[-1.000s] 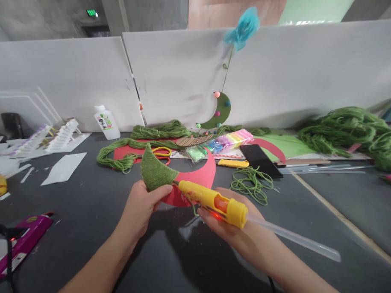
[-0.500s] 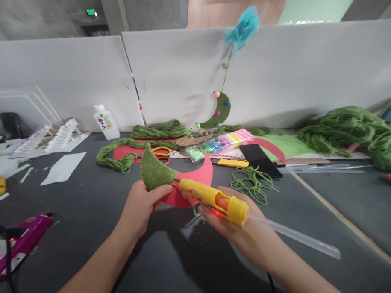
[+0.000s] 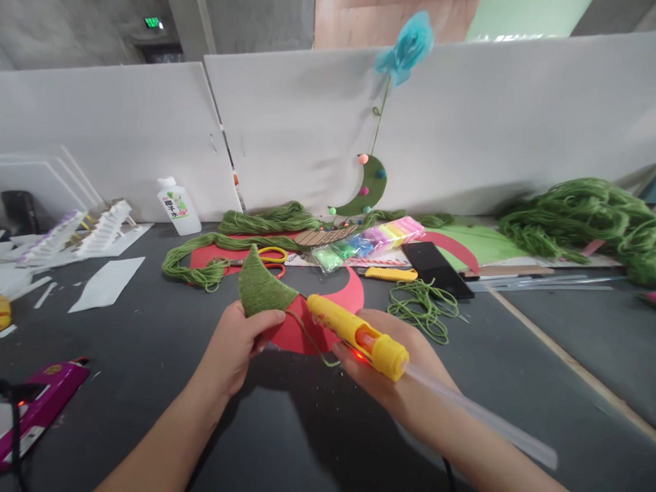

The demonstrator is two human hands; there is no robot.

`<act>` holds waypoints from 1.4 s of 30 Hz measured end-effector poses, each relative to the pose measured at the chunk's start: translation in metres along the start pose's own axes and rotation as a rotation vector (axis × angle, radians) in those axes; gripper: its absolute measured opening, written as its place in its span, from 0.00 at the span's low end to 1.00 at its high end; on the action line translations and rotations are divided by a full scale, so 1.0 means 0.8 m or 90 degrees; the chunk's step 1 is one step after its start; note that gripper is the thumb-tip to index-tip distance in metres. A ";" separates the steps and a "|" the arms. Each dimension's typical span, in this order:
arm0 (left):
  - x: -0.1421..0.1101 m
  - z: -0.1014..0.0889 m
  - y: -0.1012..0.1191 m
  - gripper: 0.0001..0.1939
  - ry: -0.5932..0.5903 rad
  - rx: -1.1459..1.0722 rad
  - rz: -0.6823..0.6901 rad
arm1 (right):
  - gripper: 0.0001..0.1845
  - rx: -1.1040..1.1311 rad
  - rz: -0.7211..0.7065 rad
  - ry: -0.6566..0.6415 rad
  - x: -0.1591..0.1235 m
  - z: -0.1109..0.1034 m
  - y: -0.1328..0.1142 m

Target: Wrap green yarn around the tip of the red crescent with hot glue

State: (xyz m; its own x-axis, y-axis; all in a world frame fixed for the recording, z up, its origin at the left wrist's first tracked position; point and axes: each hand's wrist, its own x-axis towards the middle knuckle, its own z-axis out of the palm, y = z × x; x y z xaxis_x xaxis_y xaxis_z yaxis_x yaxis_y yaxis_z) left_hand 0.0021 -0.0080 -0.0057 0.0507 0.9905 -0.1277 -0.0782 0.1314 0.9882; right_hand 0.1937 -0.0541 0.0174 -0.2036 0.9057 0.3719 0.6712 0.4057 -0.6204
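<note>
While the left hand point(image 3: 238, 349) pinches the crescent point(image 3: 280, 337) beside its yarn point(image 3: 260, 288), thumb on top, the right hand point(image 3: 395, 400) grasps the glue gun point(image 3: 346, 324), its tip aimed far and left over the red part. The crescent, at the middle of the table point(image 3: 292, 441), looks light, thin and bendable, probably safest held by the wrapped part or outer rim, away from hot glue. Its long axis runs left to right, both horns pointing far.

There is one yellow glue gun point(image 3: 358, 337), one bottle point(image 3: 179, 208) and two model staircases point(image 3: 102, 229).
</note>
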 end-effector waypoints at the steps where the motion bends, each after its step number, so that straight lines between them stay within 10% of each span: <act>1: 0.002 -0.001 0.000 0.13 0.008 -0.005 -0.003 | 0.11 0.008 0.005 -0.005 0.001 -0.002 -0.001; 13: 0.025 -0.028 0.003 0.14 0.181 0.037 0.073 | 0.13 -0.011 -0.054 -0.421 -0.013 0.020 -0.016; 21: -0.001 -0.014 0.014 0.15 0.078 0.110 0.080 | 0.09 -0.032 -0.133 -0.305 -0.008 0.024 -0.012; 27: -0.028 0.010 0.013 0.11 0.014 0.155 0.049 | 0.03 0.009 -0.078 0.017 -0.003 0.013 -0.013; 42: -0.041 0.024 0.021 0.04 -0.012 0.226 0.041 | 0.05 0.533 0.304 -0.176 0.003 0.009 -0.016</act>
State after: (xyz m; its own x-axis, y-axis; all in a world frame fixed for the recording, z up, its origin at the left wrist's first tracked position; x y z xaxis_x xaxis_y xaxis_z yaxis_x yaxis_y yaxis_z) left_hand 0.0178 -0.0389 0.0169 0.0757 0.9950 -0.0657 0.2683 0.0431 0.9624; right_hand 0.1800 -0.0563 0.0212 -0.2738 0.9499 -0.1510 0.0299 -0.1485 -0.9885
